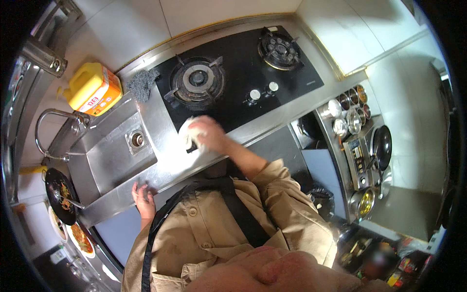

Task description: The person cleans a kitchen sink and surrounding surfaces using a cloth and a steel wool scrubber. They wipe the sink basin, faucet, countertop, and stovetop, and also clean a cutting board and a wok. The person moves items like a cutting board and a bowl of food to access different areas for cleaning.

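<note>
A whitish cloth (188,134) is bunched under my right hand (209,135), which presses it on the near left corner of a black glass gas hob (237,84). The hand is a little blurred. My left hand (144,197) is at the front edge of the steel counter (168,146), its fingers apart and nothing in them. Left of the hob is a steel sink (113,157) with a drain (138,140). A dark scouring pad of metal mesh (143,84) lies between the hob's left burner (198,78) and a yellow jug (95,89).
A curved faucet (43,127) reaches over the sink's left side. A wok with food scraps (60,193) and a plate of food (81,239) stand at the left. At the right are seasoning containers (354,122), a black pan (382,148) and a bowl of yellow food (366,204).
</note>
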The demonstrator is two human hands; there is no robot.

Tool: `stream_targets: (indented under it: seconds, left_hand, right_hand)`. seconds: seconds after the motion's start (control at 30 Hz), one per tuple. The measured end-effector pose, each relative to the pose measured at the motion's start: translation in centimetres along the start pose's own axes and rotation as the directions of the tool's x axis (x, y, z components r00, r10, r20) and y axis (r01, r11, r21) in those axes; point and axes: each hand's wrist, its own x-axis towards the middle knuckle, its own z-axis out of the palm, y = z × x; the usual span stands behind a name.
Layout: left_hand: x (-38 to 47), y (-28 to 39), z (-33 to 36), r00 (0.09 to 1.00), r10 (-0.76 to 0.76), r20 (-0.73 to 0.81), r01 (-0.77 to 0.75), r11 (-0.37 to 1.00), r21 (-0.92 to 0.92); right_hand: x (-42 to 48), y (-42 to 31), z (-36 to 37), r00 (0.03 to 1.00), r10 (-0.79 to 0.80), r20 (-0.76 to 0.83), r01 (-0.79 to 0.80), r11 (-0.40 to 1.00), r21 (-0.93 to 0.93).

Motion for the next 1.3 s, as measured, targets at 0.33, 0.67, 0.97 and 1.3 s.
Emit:
stream_targets:
  seconds: [0.33,0.67,0.97,1.3]
  left_hand:
    - [-4.6,4.4,6.9,0.892,-0.444,-0.085,0.419,0.882,-0.214]
    - [-8.2,12.2,12.5,0.794,-0.592,-0.138,0.495,0.761,-0.419]
    - [-11.1,13.5,13.0,0.622,-0.771,-0.136,0.577,0.569,-0.587]
    - [-14.8,9.5,15.0,0.701,-0.702,-0.126,0.544,0.640,-0.543]
  right_hand:
    - [9.0,14.6,-21.7,0.860,0.511,-0.016,-0.339,0.547,-0.766]
    - [21.3,21.8,-17.8,0.924,0.273,-0.267,-0.381,0.700,-0.603]
    - [27.6,28.4,-24.4,0.752,0.428,-0.501,-0.619,0.197,-0.761]
    - [23.7,24.5,-17.2,0.967,0.211,-0.140,-0.225,0.466,-0.856]
